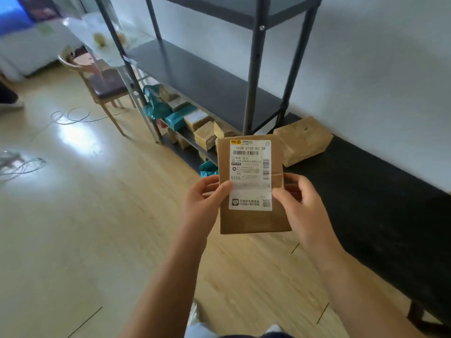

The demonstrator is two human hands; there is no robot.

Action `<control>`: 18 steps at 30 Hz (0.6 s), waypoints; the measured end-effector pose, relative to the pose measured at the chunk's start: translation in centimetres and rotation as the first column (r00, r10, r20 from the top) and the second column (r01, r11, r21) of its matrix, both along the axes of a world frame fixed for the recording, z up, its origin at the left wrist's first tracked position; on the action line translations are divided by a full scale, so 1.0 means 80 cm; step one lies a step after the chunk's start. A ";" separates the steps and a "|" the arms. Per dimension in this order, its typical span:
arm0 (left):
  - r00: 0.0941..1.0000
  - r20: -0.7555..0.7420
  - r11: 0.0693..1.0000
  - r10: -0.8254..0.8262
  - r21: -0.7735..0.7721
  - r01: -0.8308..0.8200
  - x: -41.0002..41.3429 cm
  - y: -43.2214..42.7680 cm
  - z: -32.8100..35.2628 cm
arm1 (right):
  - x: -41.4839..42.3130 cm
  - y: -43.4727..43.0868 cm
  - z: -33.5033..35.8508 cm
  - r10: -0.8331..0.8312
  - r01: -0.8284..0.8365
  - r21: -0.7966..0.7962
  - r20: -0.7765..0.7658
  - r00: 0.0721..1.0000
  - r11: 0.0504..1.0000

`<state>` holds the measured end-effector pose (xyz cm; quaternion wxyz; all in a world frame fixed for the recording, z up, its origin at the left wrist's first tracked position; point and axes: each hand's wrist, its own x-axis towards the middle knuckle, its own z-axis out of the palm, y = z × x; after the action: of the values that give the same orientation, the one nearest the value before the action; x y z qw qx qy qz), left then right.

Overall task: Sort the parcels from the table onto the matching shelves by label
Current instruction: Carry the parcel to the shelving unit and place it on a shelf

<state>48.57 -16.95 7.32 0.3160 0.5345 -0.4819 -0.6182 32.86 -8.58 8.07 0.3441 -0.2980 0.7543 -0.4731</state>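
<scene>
Head view: your left hand (203,203) and right hand (299,203) pinch a brown parcel (253,220) by its side edges, label (250,174) up, above the floor. Beyond it, another parcel (302,140) lies on the black table (380,203); the rack's (253,69) low shelf holds more.

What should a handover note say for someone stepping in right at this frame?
Left hand and right hand both grip one brown parcel by its side edges, held upright in the air, label facing the camera; it reads G155.
One more brown parcel lies on the black table.
Several brown and teal parcels already sit on the low shelf of the rack.
Left: shelve the held parcel by its label, then the table one.
</scene>
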 end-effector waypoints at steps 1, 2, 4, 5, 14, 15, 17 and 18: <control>1.000 0.001 1.000 0.021 0.002 -0.021 0.023 -0.017 -0.002 | 0.020 -0.022 0.001 0.020 -0.020 0.000 0.008 1.000 1.000; 0.999 0.001 0.999 0.042 0.000 -0.042 0.046 -0.036 -0.004 | 0.040 -0.043 0.002 0.038 -0.038 -0.004 0.010 0.999 0.999; 0.997 -0.003 0.997 0.080 -0.015 -0.080 0.091 -0.074 -0.009 | 0.080 -0.087 0.001 0.080 -0.080 -0.024 0.010 0.997 0.997; 0.995 0.002 0.995 0.095 -0.018 -0.095 0.113 -0.091 -0.010 | 0.101 -0.108 0.001 0.103 -0.102 -0.034 0.014 0.995 0.994; 0.976 0.003 0.976 0.216 -0.017 -0.216 0.263 -0.225 -0.008 | 0.241 -0.260 -0.009 0.195 -0.191 -0.055 0.093 0.976 0.980; 0.973 0.001 0.973 0.229 -0.013 -0.229 0.270 -0.239 -0.010 | 0.247 -0.275 -0.010 0.206 -0.201 -0.055 0.101 0.973 0.978; 0.968 0.000 0.968 0.251 0.004 -0.251 0.281 -0.268 -0.018 | 0.255 -0.308 -0.013 0.229 -0.225 -0.049 0.109 0.967 0.973; 0.966 0.002 0.966 0.259 0.009 -0.259 0.283 -0.285 -0.023 | 0.258 -0.326 -0.015 0.239 -0.236 -0.046 0.105 0.965 0.971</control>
<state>71.24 -39.72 5.52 0.3915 0.5946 -0.4052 -0.5736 53.46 -34.66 6.84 0.4343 -0.3655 0.6851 -0.4565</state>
